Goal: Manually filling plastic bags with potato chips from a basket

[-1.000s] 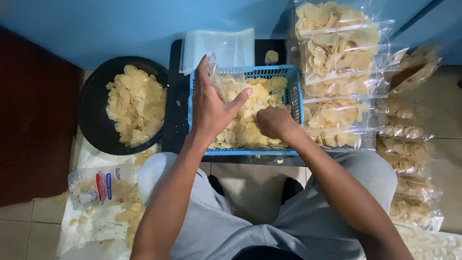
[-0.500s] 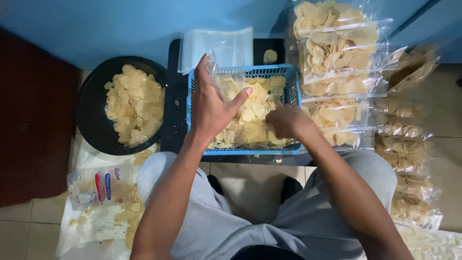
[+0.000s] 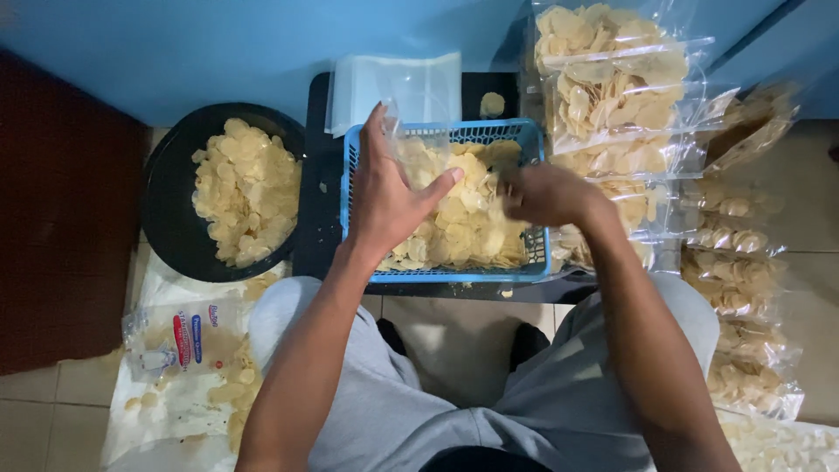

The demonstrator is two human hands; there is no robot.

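The person sat over a blue plastic basket (image 3: 441, 273) heaped with pale round crackers (image 3: 463, 223), knees spread either side of it. The left hand (image 3: 384, 197) was closed on the mouth of a clear plastic bag (image 3: 411, 157), thumb out to the right and fingers pinching the film so the opening stood up above the heap. The right hand (image 3: 546, 194) hovered just beside it over the basket's right half, curled in a loose fist; it was blurred, and I could not tell for sure whether it held crackers, though it looked as if it did. To my eye this was the filling step: crackers gathered from the basket and fed into the held-open bag, which sat low in the basket and seemed only partly full. The next move, I judged, would call for bringing the right hand across to the bag's mouth and dropping the crackers in gently, since such thin pieces snap easily, while the left kept the opening wide. A black round pan (image 3: 170, 227) with more crackers stood just left of the basket, a stack of empty clear bags (image 3: 393, 87) lay behind it, and filled bags (image 3: 612, 79) were piled along the right side. An opened printed packet (image 3: 179, 341) lay on the floor by the left knee.
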